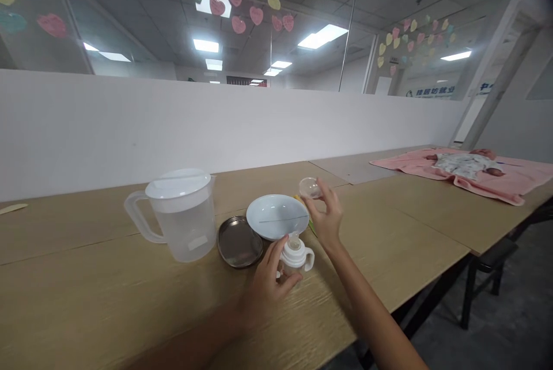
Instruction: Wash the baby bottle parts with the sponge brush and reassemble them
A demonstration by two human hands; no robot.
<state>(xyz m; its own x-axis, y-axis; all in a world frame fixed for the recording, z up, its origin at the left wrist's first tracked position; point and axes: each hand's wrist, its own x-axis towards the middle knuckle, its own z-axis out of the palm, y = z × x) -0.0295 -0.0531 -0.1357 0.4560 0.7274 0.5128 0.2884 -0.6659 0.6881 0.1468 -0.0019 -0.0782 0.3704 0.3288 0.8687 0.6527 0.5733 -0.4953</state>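
My left hand is closed around a small baby bottle with a white collar, a clear nipple and a white side handle. The bottle stands upright at the table's near side. Held up to its right, my right hand pinches a clear round cap between thumb and fingers. Just behind the bottle is a white bowl with a thin stick-like line across it. A dark metal tray lies left of the bowl, close against it. Something yellow and green shows partly behind my right hand.
A clear plastic pitcher with a white lid stands left of the tray, holding clear liquid. On the right, a baby-like figure in patterned clothes lies on a pink towel. A dark stool is beside the table. A white wall runs behind.
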